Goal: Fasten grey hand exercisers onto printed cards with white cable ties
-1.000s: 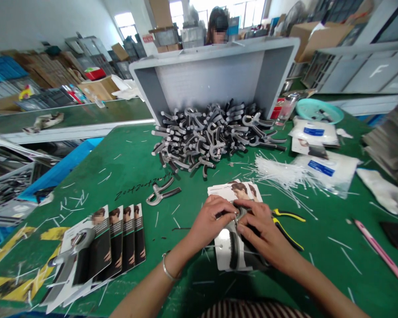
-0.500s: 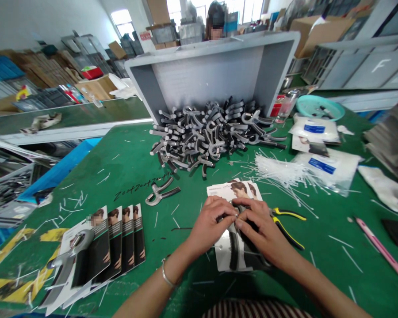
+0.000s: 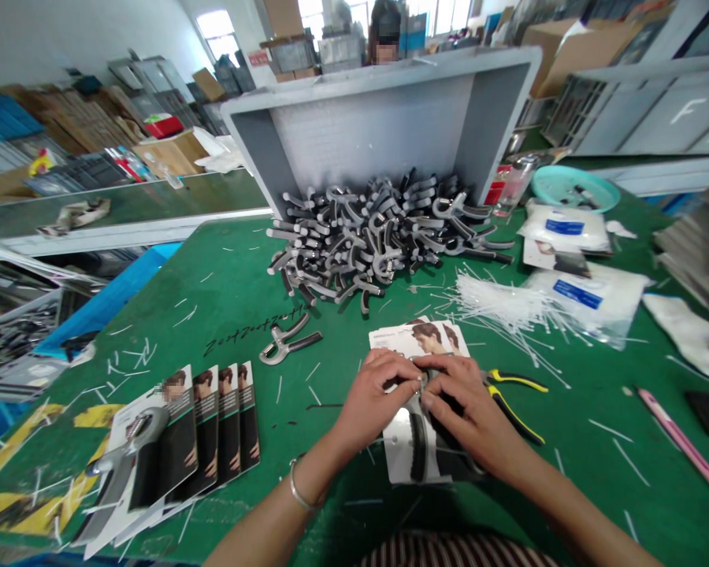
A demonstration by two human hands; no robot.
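Detail of a hand grip (image 3: 417, 449) lying lengthwise on the card (image 3: 398, 461), handles toward its near edge. Shown with left hand (image 3: 383, 394) and right hand (image 3: 462, 405) together directly above, closed on the grip's far end, equally near.

Pretty much everything's carried by one green surface (image 3: 343, 331), and it's cluttered. A gray bin (image 3: 372, 130) is tipped on its side toward the back, with a heap of gray-and-black grips (image 3: 384, 236) piled at its mouth. One loose grip (image 3: 280, 346) is parked closer in. Printed cards (image 3: 180, 441) are fanned at left, and a card stack (image 3: 397, 465) is laid front and center, yellow-handled pliers (image 3: 523, 381) beside it. White ties (image 3: 610, 430) are scattered all over, plus a bundle (image 3: 496, 303) is heaped near clear bags (image 3: 606, 315) at right.
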